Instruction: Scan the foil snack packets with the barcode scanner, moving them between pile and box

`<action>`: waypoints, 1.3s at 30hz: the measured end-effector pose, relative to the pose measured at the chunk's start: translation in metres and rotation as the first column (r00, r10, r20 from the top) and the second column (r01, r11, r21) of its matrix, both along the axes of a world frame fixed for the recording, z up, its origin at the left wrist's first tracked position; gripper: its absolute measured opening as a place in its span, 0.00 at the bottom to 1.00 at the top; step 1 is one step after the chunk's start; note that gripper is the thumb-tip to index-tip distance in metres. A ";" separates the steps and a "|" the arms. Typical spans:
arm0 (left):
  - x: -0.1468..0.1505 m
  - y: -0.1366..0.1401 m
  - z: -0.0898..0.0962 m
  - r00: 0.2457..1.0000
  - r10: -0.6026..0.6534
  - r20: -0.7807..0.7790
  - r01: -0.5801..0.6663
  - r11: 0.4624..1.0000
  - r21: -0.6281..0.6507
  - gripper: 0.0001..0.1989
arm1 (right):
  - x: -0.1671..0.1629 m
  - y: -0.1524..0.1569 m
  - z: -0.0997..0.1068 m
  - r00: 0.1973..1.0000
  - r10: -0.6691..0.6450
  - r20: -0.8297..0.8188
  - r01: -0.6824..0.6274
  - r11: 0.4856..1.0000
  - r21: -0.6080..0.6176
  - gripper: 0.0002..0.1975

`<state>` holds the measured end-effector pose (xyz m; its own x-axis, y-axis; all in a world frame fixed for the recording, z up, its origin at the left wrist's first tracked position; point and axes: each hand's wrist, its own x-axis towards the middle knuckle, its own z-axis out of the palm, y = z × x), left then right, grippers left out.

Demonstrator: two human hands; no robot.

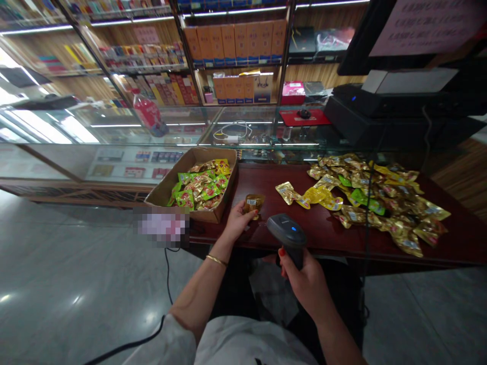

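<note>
My left hand [238,221] is closed on a small gold snack packet [252,203], its barcode label facing up, over the dark red table. In my right hand [304,279] is a black barcode scanner [286,230] with a blue light, gripped by its handle, its head turned toward the packet. Left of my left hand stands an open cardboard box [157,194] holding green and gold packets [205,185]. To the right, a loose pile of gold, yellow and green packets [395,203] spreads over the table [262,177].
Behind the table runs a glass display counter [190,126], bearing a red-labelled bottle [149,114], a white cable [233,134] and a mouse on a red pad [297,117]. Black equipment [388,116] stands at the right. A dark cord [367,213] hangs in front of the pile.
</note>
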<state>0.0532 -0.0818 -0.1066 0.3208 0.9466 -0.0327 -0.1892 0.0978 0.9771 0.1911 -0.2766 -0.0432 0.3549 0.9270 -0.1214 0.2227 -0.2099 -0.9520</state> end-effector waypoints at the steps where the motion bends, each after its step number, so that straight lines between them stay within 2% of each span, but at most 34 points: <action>1: 0.000 0.000 0.001 1.000 0.003 -0.022 -0.002 1.000 0.017 0.25 | 0.000 0.002 -0.001 1.000 0.003 0.005 -0.003 1.000 0.009 0.21; 7: -0.002 -0.002 0.012 0.987 0.033 -0.159 -0.009 0.989 0.149 0.21 | -0.005 0.013 -0.009 0.999 0.047 0.019 -0.048 0.996 0.069 0.22; 12: -0.003 -0.001 0.010 0.989 0.013 -0.145 0.008 0.990 0.144 0.22 | -0.008 0.013 -0.007 0.999 0.042 0.027 -0.043 0.997 0.056 0.22; 18: -0.003 -0.001 0.009 0.995 -0.023 -0.094 0.035 0.991 0.126 0.24 | -0.017 0.027 -0.012 0.998 0.039 -0.053 -0.034 0.996 0.084 0.23; 24: -0.003 0.001 0.008 0.997 0.043 -0.058 -0.035 0.992 0.118 0.22 | -0.026 0.033 -0.015 0.997 0.046 -0.065 -0.040 0.995 0.094 0.22; 30: -0.001 0.000 0.008 0.983 0.083 -0.161 -0.054 0.983 0.178 0.19 | -0.024 0.024 -0.012 1.000 -0.008 -0.001 0.008 0.993 0.119 0.19; 35: -0.001 -0.002 0.011 0.979 0.028 -0.201 0.009 0.984 0.178 0.17 | -0.018 0.031 -0.021 0.999 0.026 -0.029 -0.024 0.997 0.071 0.21; 39: -0.004 -0.001 0.010 0.966 0.023 -0.256 0.030 0.979 0.201 0.15 | -0.012 0.038 -0.018 0.999 0.017 -0.048 -0.012 0.996 0.084 0.22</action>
<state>0.0495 -0.0829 -0.0969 0.3301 0.9408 0.0771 0.0699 -0.1059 0.9919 0.1790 -0.2384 -0.0611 0.3370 0.9396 -0.0596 0.1785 -0.1259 -0.9759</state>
